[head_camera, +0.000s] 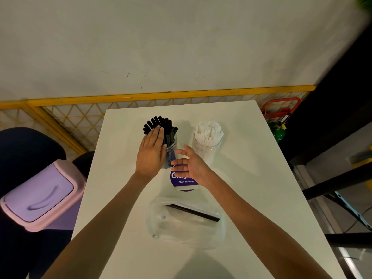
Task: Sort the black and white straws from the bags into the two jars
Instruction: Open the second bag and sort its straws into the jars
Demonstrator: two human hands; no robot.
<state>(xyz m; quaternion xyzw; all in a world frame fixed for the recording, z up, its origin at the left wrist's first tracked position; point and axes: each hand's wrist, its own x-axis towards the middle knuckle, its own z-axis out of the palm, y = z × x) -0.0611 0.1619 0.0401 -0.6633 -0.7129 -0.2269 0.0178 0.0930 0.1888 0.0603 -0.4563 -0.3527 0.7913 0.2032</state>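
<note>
Two clear jars are seen on the counter (251,178), toward its far edge. The left jar (172,144) is packed with black straws (159,122) and the right jar (208,148) with white straws (209,130); neither bundle can be counted exactly. One loose black straw (193,213) is seen lying in the crumpled clear bags (181,224) near the front edge; how many bags there are cannot be told.

Two hands are in view. The left hand (151,156) is held flat, fingers straight and together, laid against the black straws. The right hand (190,165) is spread and holds nothing, just beside the left jar and above a round purple label (184,183).

Bare counter is left to the right of the right jar and along both side edges. A pink-lidded bin (38,196) is placed just off the left edge, with a dark chair (24,146) behind it. A yellow mesh fence (70,117) runs behind the far edge, and a green canister (278,131) stands beyond the right edge.
</note>
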